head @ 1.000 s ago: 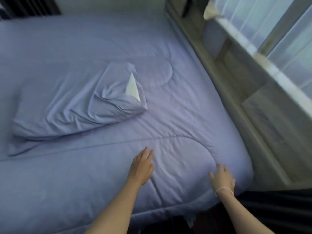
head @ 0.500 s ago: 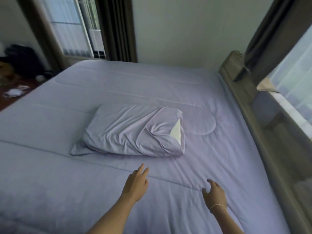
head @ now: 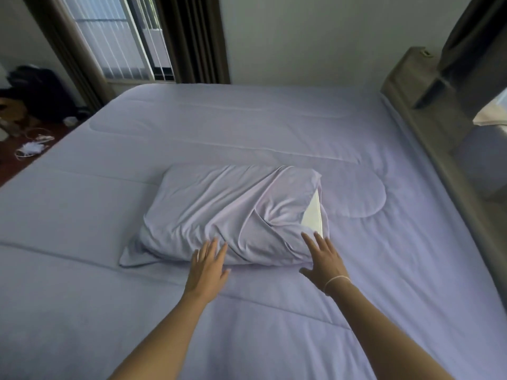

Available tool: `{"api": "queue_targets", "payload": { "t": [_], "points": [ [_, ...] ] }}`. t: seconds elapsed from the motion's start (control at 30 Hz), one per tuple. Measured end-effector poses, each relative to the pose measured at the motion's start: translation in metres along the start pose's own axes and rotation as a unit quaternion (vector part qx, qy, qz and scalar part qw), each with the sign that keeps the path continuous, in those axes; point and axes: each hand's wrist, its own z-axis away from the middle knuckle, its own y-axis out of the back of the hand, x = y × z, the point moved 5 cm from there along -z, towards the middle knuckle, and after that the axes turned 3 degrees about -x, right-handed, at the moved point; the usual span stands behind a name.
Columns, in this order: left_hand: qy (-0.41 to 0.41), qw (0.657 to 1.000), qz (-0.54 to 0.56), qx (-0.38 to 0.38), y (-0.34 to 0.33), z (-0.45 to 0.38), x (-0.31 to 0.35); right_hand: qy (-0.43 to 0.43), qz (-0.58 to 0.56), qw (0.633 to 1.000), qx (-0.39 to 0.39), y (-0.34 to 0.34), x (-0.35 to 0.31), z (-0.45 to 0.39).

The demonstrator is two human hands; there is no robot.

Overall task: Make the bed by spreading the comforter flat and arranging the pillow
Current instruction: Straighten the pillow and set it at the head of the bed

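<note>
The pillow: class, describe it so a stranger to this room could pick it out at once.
A lilac comforter covers the wide bed. Near its middle, just beyond both outstretched hands, lies the pillow. Its case is creased, unlike the smooth comforter, and its white inner shows at the right end.

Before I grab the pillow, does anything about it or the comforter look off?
Yes. The pillow lies mid-bed on the flat comforter, its case wrinkled, with the white insert poking out at the right end. Both hands, left and right, reach it open.
</note>
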Motion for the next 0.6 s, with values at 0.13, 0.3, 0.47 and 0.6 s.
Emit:
{"api": "queue_targets", "payload": {
  "t": [0.13, 0.3, 0.47, 0.6],
  "points": [
    [0.010, 1.000, 0.001, -0.013, -0.014, -0.085, -0.017, 0.015, 0.073, 0.996, -0.043, -0.024, 0.001, -0.064],
    [0.028, 1.000, -0.007, 0.012, -0.073, -0.119, -0.022, 0.004, 0.100, 0.994, 0.038, -0.075, 0.017, -0.094],
    [-0.005, 0.999, 0.019, 0.048, -0.085, -0.123, -0.028, 0.017, 0.134, 0.984, 0.119, -0.069, 0.008, -0.099],
    [-0.023, 0.998, 0.035, 0.052, -0.077, -0.114, -0.032, 0.036, 0.125, 0.977, 0.166, -0.064, -0.003, -0.073]
  ]
}}
